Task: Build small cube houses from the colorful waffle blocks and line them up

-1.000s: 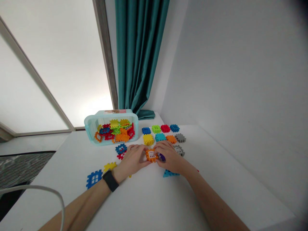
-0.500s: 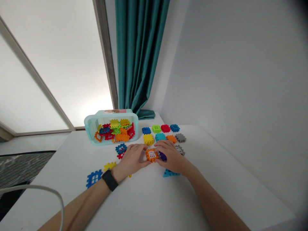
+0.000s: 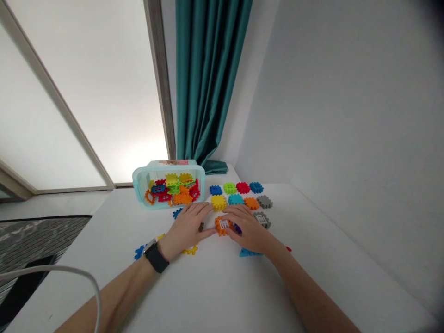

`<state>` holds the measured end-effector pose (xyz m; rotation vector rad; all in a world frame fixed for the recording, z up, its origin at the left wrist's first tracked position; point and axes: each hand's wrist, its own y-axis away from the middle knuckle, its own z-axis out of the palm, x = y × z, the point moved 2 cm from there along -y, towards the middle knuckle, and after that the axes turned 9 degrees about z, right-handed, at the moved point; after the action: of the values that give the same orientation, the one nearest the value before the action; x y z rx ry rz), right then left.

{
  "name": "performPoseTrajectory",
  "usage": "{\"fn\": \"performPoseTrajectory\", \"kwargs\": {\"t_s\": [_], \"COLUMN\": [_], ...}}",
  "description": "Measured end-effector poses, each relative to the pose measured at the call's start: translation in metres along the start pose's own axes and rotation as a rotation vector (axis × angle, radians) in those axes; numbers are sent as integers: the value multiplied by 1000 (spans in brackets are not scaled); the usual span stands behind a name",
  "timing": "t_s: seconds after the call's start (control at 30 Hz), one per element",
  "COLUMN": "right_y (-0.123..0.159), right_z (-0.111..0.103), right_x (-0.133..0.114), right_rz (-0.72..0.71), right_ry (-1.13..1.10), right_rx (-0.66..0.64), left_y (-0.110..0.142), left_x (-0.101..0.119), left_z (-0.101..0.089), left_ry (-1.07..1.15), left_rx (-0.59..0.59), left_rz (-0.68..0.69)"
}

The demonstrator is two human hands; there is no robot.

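Note:
My right hand (image 3: pixel 248 227) has its thumb and forefinger at the near and far sides of an orange toothed building block (image 3: pixel 223 225) with a white window face. A purple block (image 3: pixel 237 228) shows partly beneath that palm. To the left, my left hand (image 3: pixel 192 224) is open, thumb and fingers apart, its thumb tip close to the orange block without holding it. A small dark piece (image 3: pixel 201 226) peeks out between its thumb and fingers. Behind both hands lie a yellow block (image 3: pixel 218 202), a turquoise block (image 3: pixel 236 199) and a flat orange block (image 3: pixel 251 203).
A pale turquoise bin (image 3: pixel 138 189) of mixed pieces stands at the back left of the white table (image 3: pixel 222 291). Grey blocks (image 3: pixel 265 201) lie at right, a turquoise triangle (image 3: pixel 249 252) in front. A white cable (image 3: pixel 69 268) crosses the lower left.
My left hand has drawn slightly left, away from the orange block, while my right hand stays at it. The whole view has shifted a little.

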<state>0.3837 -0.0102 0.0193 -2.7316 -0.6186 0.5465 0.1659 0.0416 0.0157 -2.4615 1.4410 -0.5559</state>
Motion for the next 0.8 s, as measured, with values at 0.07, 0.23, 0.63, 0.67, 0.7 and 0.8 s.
{"fn": "performPoseTrajectory", "kwargs": {"t_s": [0.07, 0.23, 0.63, 0.67, 0.7, 0.8], "right_y": [-3, -14, -51, -53, -54, -52], "right_z": [1, 5, 29, 33, 37, 49], "right_x": [-5, -18, -62, -67, -72, -87], "right_rz": [-19, -72, -184, -187, -187, -170], "right_ry": [-1, -10, -45, -46, -45, -56], "right_rx": [-4, -25, -106, -131, -153, -183], "left_y": [6, 27, 100, 105, 111, 126], "left_x": [-4, -18, -64, -67, -70, -74], "left_z": [-5, -21, -58, -62, -67, -77], "left_ry": [-16, -38, -14, 9, 33, 111], "left_rx": [-6, -9, -100, -122, -141, -188], "left_rz": [-16, -30, -188, -189, -195, -204]}}
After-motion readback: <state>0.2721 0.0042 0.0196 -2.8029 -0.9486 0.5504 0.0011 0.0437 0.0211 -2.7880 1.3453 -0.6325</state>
